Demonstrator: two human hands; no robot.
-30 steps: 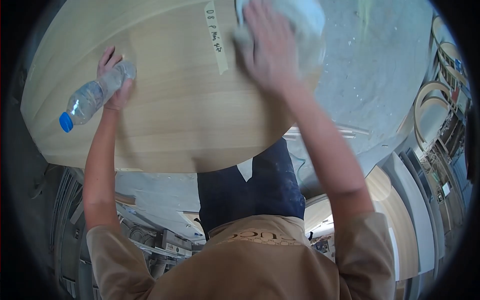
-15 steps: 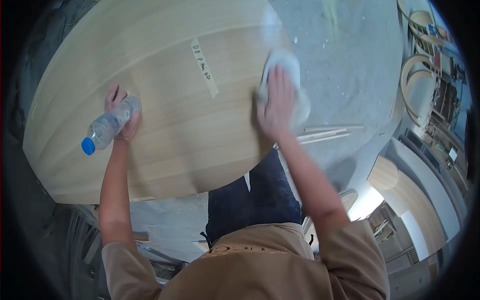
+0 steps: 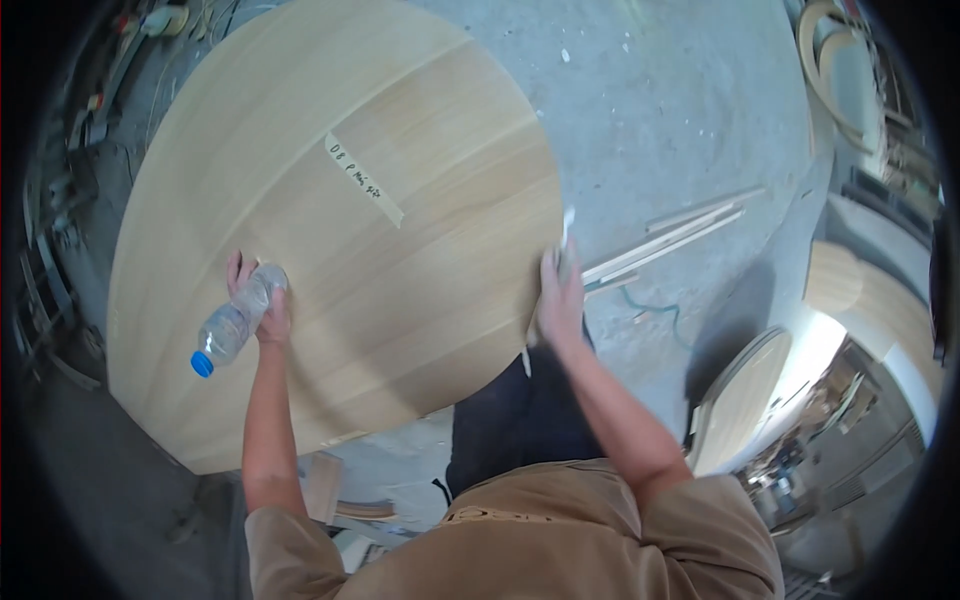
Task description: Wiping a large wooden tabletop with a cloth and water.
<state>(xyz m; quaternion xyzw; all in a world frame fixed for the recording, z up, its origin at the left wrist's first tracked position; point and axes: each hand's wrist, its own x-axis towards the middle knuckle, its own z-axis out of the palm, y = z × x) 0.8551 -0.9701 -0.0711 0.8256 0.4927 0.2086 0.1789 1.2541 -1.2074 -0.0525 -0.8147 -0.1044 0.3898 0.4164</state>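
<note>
A large pale wooden panel with a rounded edge lies in front of me, a strip of written-on tape stuck to its top. On its left part, my left hand is closed round a clear plastic bottle with a blue cap, tilted cap toward me. My right hand is at the panel's right edge, fingers wrapped over a white cloth. Only slips of the cloth show past the hand, which is slightly blurred.
Several thin wood strips lie on the grey floor to the right, near a thin green cord. A rounded wooden piece leans farther right, beside curved panels. Curved frames stand at the far right.
My right hand has moved from the panel's top, where the cloth lay spread, down to its right edge. My view has shifted; the left hand still holds the bottle on the panel.
</note>
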